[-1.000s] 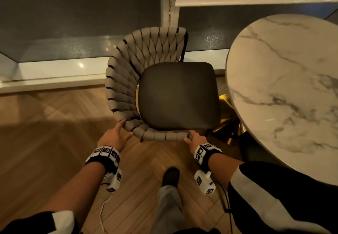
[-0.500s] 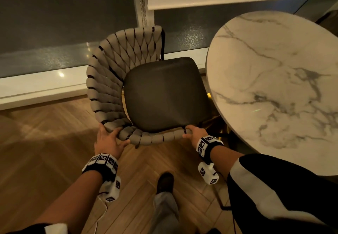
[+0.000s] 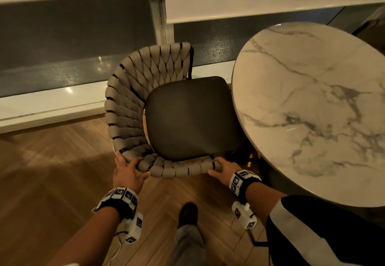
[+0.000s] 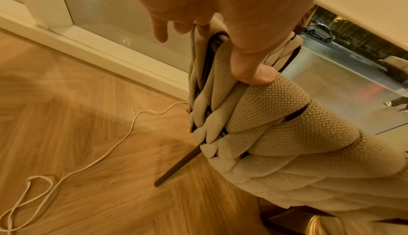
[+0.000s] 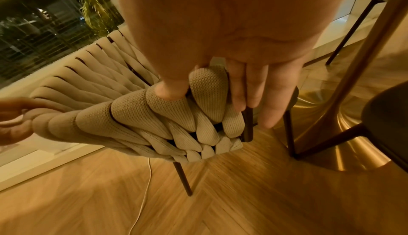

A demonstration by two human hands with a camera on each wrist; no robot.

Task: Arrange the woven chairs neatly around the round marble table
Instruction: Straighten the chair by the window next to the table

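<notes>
Indoors, both hands grip a woven chair point(image 3: 133, 107) on herringbone wood floor point(image 3: 52, 172) beside the marble table point(image 3: 312, 109).

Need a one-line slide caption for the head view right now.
Both hands, left hand and right hand, grip the woven chair backrest beside the round marble table.
</notes>
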